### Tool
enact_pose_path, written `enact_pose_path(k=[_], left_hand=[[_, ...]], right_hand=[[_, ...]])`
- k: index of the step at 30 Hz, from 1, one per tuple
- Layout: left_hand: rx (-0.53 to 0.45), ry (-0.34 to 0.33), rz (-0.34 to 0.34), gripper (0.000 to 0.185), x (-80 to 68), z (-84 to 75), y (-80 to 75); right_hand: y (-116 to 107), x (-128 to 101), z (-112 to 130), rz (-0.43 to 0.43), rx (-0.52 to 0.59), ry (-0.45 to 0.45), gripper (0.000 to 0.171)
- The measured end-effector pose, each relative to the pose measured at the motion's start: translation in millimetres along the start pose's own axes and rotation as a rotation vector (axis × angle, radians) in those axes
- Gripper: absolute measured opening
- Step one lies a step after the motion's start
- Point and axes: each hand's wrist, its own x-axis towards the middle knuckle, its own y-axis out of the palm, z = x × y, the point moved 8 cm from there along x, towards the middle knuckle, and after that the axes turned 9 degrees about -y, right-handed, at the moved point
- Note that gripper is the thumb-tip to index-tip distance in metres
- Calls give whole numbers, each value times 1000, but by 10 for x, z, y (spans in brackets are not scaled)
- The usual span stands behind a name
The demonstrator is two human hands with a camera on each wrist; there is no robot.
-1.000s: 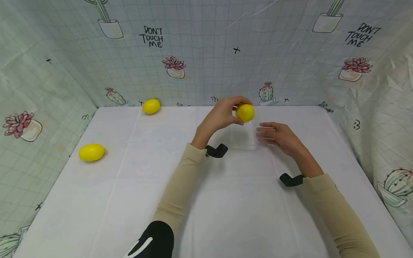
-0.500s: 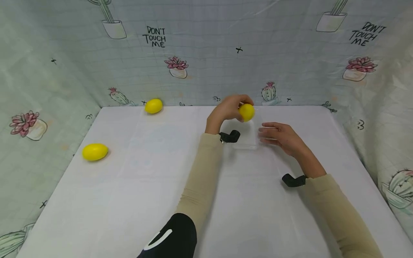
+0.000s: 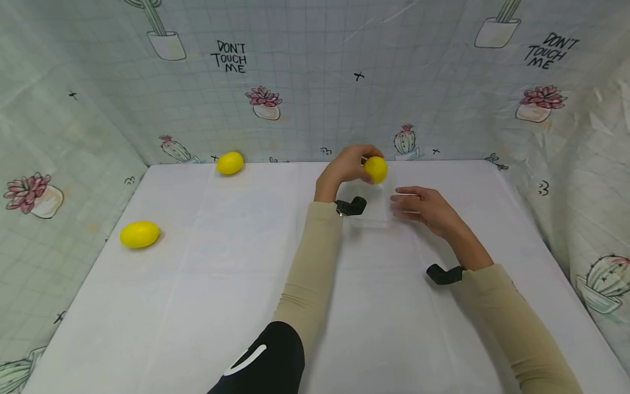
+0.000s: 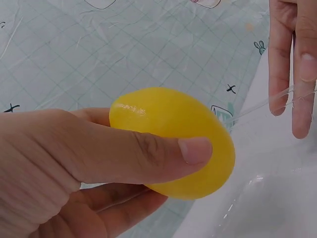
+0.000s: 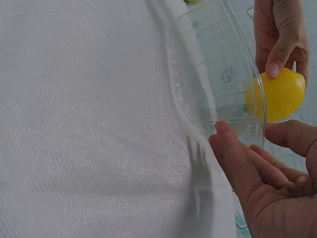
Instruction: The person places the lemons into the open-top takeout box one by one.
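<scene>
Nearest, my right hand (image 3: pixel 424 207) steadies the clear plastic rectangular tray (image 3: pixel 370 210), fingers straight against its rim; beyond, my left hand (image 3: pixel 347 164) grips the smooth yellow egg-shaped lemon (image 3: pixel 376 169) above it—best lowered gently, centred.

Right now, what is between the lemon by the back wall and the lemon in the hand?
Only bare white tabletop lies between the far lemon and the held lemon in the left hand, as the head view shows.

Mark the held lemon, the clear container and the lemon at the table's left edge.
held lemon (image 3: pixel 376 169), head view, middle of its exposed side.
clear container (image 5: pixel 218 74), right wrist view, transparent wall.
left-edge lemon (image 3: pixel 140 233), head view, its centre.
</scene>
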Motion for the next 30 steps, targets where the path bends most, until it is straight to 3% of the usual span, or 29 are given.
enact_pose_path(k=[10, 22, 30], left_hand=[[-71, -16, -68, 31, -14, 23, -94], [-23, -13, -63, 36, -104, 35, -115], [71, 5, -26, 35, -292, -63, -216]], right_hand=[[6, 3, 21, -7, 8, 42, 60], [23, 1, 1, -4, 28, 43, 61], [44, 30, -14, 2, 45, 34, 60]])
